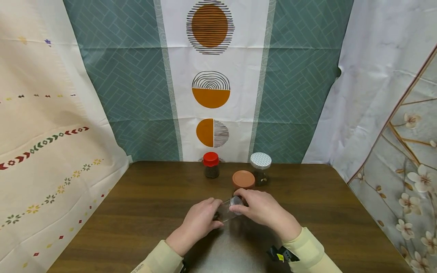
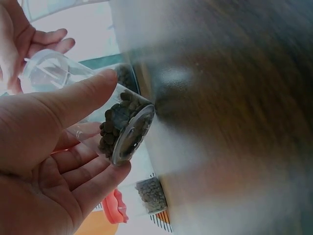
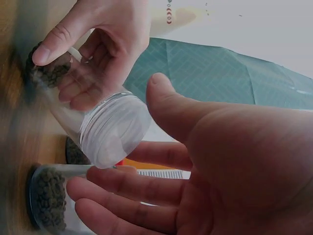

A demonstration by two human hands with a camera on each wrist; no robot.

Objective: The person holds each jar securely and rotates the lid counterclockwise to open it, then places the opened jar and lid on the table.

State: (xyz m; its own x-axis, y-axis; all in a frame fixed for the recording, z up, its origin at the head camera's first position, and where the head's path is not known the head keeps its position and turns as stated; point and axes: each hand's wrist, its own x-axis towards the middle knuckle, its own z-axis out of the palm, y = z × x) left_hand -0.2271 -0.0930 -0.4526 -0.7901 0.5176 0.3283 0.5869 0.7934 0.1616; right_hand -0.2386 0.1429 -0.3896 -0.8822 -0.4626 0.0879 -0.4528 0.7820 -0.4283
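Note:
A clear jar (image 1: pixel 225 213) is tilted low over the table, its ridged, translucent top end toward the right and dark pellets gathered at its base. My left hand (image 1: pixel 200 219) grips it around the lower part, thumb on one side and fingers on the other, as the left wrist view shows. At the top end is my right hand (image 1: pixel 263 207). Its thumb and fingers (image 3: pixel 142 191) are spread around that end, and the right wrist view shows a gap between thumb and jar.
Just beyond the right hand stands a jar with a brown-orange lid (image 1: pixel 244 179). Behind it are a clear jar with a white patterned lid (image 1: pixel 261 160) and a small red-lidded jar (image 1: pixel 211 159). The wooden table (image 1: pixel 136 212) meets hanging cloths at its back and sides.

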